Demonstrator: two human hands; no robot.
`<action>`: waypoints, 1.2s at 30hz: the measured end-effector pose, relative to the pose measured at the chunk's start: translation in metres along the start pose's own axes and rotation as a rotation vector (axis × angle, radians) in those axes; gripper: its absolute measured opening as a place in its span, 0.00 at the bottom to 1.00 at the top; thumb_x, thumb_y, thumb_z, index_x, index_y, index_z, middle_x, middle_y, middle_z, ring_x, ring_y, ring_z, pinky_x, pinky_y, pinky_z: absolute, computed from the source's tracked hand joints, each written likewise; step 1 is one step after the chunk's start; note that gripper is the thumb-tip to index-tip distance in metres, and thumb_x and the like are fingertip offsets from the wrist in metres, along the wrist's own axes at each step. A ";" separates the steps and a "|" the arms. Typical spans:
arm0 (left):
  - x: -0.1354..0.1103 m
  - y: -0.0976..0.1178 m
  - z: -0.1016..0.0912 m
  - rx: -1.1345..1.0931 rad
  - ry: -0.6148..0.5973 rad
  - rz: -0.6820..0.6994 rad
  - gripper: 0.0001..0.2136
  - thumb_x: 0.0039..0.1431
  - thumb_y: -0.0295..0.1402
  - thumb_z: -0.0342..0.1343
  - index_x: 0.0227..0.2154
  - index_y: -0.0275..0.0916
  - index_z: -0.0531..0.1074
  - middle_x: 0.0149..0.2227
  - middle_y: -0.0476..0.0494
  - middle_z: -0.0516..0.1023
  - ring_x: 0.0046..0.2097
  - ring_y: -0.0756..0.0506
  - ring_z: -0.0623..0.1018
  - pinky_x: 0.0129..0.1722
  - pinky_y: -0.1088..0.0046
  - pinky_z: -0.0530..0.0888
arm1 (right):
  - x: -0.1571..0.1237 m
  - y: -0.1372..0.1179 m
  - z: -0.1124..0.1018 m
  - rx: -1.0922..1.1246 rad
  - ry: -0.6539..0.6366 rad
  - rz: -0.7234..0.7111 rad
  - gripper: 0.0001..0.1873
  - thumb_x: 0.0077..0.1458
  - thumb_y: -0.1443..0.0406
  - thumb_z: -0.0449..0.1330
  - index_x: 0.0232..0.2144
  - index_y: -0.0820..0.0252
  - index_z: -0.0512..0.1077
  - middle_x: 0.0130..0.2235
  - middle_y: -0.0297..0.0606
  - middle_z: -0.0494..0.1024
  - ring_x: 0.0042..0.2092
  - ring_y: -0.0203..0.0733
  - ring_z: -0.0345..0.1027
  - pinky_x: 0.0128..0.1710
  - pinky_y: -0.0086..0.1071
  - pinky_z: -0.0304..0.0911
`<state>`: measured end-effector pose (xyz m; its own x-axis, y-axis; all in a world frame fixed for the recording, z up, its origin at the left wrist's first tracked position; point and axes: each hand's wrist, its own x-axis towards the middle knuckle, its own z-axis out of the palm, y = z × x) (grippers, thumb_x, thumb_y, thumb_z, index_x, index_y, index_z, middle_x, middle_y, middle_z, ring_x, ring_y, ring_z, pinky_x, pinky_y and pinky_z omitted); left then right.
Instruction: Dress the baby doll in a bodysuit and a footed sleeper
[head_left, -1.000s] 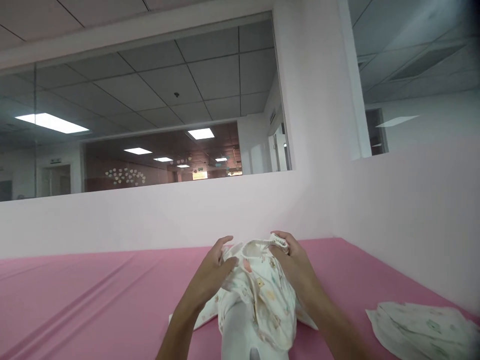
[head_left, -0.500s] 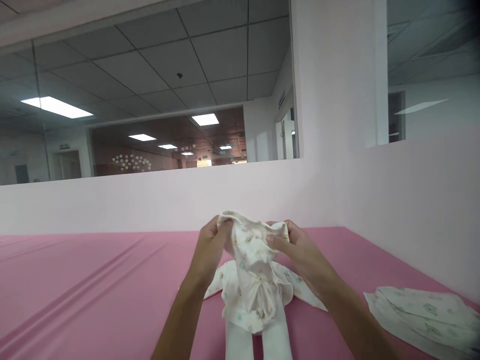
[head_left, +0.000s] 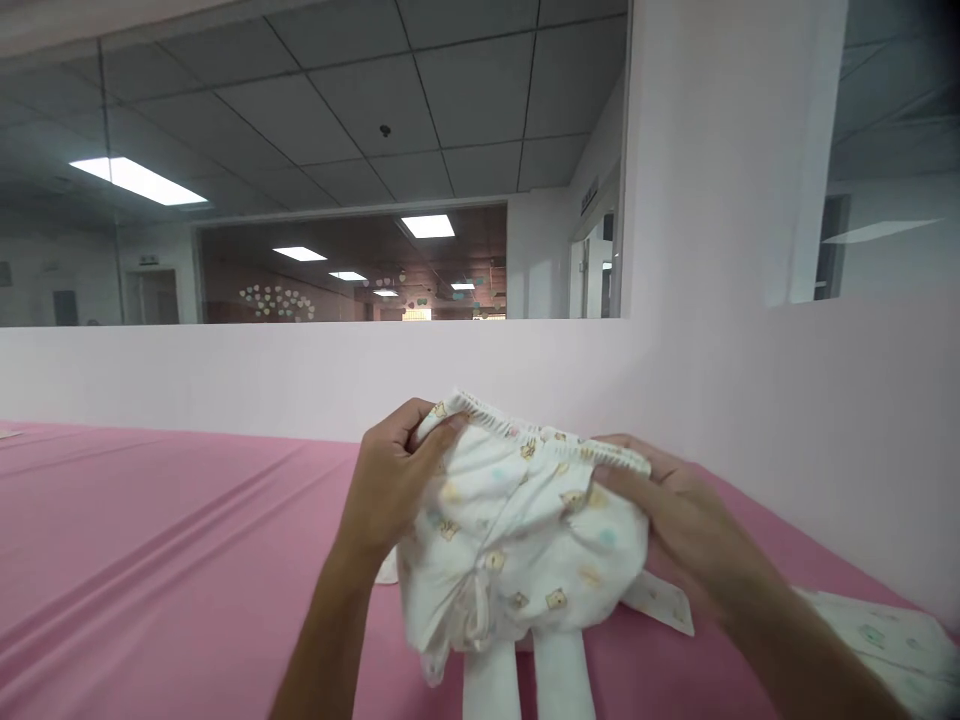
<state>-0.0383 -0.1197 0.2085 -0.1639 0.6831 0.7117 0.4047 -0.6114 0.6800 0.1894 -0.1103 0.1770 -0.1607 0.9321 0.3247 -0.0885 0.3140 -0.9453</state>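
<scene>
Between my hands hangs a pair of white baby pants (head_left: 517, 520) with small animal prints and a gathered elastic waistband. My left hand (head_left: 397, 470) grips the waistband at its left end, thumb in front. At the right end my right hand (head_left: 660, 500) pinches it, thumb also in front. Behind the pants lies a printed baby top, mostly hidden; its right sleeve (head_left: 664, 602) sticks out. Two plain white legs of cloth (head_left: 491, 685) extend below, toward me. A bunched, tie-like bit of fabric hangs at the pants' lower left.
A pink padded surface (head_left: 187, 560) with creases on the left spreads under everything. Another printed cloth (head_left: 892, 640) lies at the far right, partly behind my right forearm. A white wall (head_left: 300, 380) with windows bounds the back and right side.
The pants, bunched narrow before, are now stretched wide between my hands and closer to the camera. My hands have moved apart. The view has turned slightly to the left.
</scene>
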 end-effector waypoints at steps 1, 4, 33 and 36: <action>0.001 -0.001 -0.005 0.017 0.001 0.011 0.17 0.55 0.42 0.58 0.21 0.38 0.59 0.21 0.55 0.52 0.24 0.54 0.54 0.21 0.80 0.54 | 0.002 -0.005 -0.008 -0.010 0.031 -0.013 0.21 0.50 0.53 0.62 0.45 0.55 0.73 0.39 0.42 0.79 0.38 0.49 0.73 0.35 0.38 0.68; 0.004 -0.006 -0.010 0.004 0.001 0.024 0.19 0.57 0.43 0.56 0.20 0.38 0.56 0.22 0.55 0.51 0.24 0.54 0.54 0.22 0.79 0.54 | 0.004 -0.020 -0.021 -0.309 0.167 -0.129 0.22 0.50 0.52 0.63 0.45 0.55 0.74 0.44 0.44 0.78 0.43 0.51 0.71 0.40 0.42 0.66; -0.020 0.001 0.023 0.321 -0.320 -0.108 0.17 0.62 0.48 0.44 0.26 0.41 0.61 0.29 0.49 0.73 0.29 0.47 0.68 0.27 0.72 0.60 | -0.006 0.002 0.063 0.345 -0.346 0.106 0.14 0.57 0.69 0.51 0.40 0.52 0.74 0.41 0.32 0.75 0.48 0.40 0.66 0.53 0.37 0.60; -0.017 -0.002 0.025 0.347 -0.284 -0.082 0.17 0.64 0.43 0.41 0.22 0.40 0.58 0.26 0.49 0.71 0.27 0.48 0.66 0.27 0.71 0.58 | -0.005 0.011 0.064 0.366 -0.340 0.087 0.14 0.58 0.66 0.51 0.43 0.52 0.73 0.43 0.32 0.76 0.50 0.41 0.66 0.55 0.37 0.58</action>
<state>-0.0142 -0.1200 0.1909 0.0262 0.8357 0.5486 0.6864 -0.4140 0.5979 0.1265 -0.1228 0.1669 -0.4884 0.8213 0.2947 -0.3893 0.0972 -0.9160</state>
